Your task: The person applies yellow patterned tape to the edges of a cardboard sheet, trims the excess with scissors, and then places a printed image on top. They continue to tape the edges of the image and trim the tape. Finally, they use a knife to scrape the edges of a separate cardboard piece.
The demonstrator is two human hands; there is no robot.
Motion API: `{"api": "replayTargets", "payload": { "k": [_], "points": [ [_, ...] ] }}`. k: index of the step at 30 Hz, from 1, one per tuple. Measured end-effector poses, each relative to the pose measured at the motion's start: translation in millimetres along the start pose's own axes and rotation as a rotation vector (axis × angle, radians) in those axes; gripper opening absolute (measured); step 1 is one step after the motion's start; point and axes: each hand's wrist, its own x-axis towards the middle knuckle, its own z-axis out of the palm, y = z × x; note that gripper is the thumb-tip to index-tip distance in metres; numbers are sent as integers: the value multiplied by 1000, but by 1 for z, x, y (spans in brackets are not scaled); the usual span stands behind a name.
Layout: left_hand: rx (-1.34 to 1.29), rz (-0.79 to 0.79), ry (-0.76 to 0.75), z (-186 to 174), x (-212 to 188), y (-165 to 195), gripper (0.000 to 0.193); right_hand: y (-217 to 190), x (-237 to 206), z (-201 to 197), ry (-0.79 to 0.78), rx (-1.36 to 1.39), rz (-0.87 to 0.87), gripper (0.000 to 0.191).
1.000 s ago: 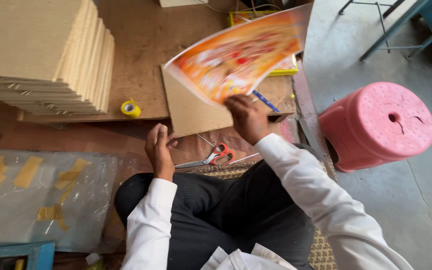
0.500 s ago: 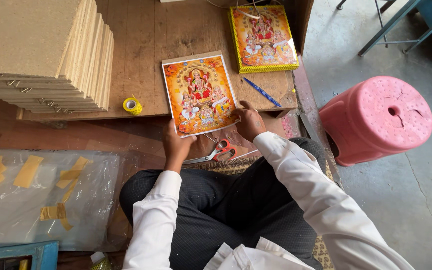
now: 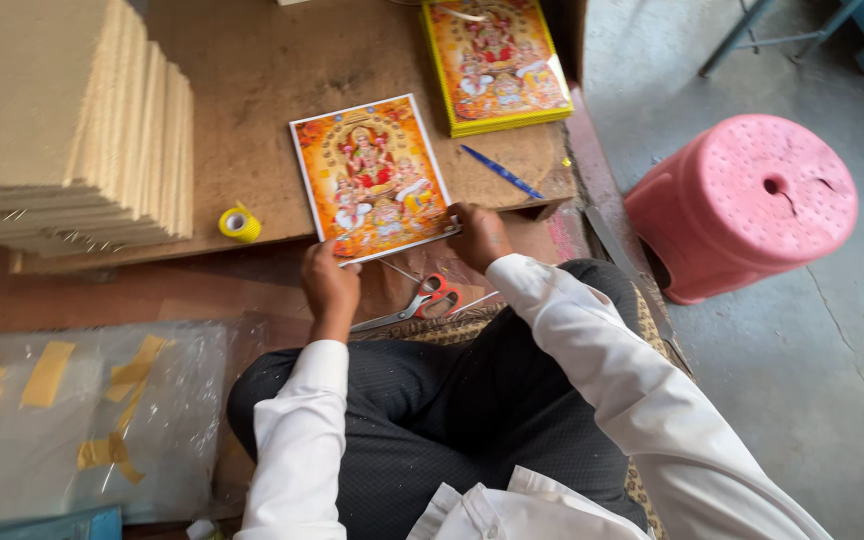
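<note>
A colourful orange picture print (image 3: 372, 175) lies flat on the wooden board (image 3: 262, 70), on top of a backing board of the same size. My left hand (image 3: 330, 285) grips its near left corner. My right hand (image 3: 479, 236) holds its near right corner. Both sleeves are white. Red-handled scissors (image 3: 420, 302) lie just below the print, between my hands and my knees.
A tall stack of tan boards (image 3: 62, 120) fills the left. A yellow tape roll (image 3: 239, 222) sits beside it. A pile of similar prints (image 3: 495, 60) and a blue pen (image 3: 501, 172) lie at right. A pink plastic stool (image 3: 747, 205) stands on the floor. Clear plastic sheets with tape strips (image 3: 82, 410) lie lower left.
The print, held up in the air by my right hand a second ago, has been laid flat on the backing board. Both hands have moved to its near corners.
</note>
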Motion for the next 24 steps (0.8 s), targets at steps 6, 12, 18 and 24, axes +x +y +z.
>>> {"api": "replayTargets", "payload": {
  "k": [6,12,18,24],
  "points": [
    [19,9,-69,-2,1,-7,51,4,-7,4,-33,-118,-86,19],
    [72,-11,-85,-2,-1,-4,51,6,-8,6,-29,-112,-51,21],
    [-7,-68,-37,0,-12,1,74,-1,-15,-9,-54,-130,-31,49],
    [-15,202,111,5,-25,-3,105,1,-117,-68,423,42,-139,51]
  ]
}}
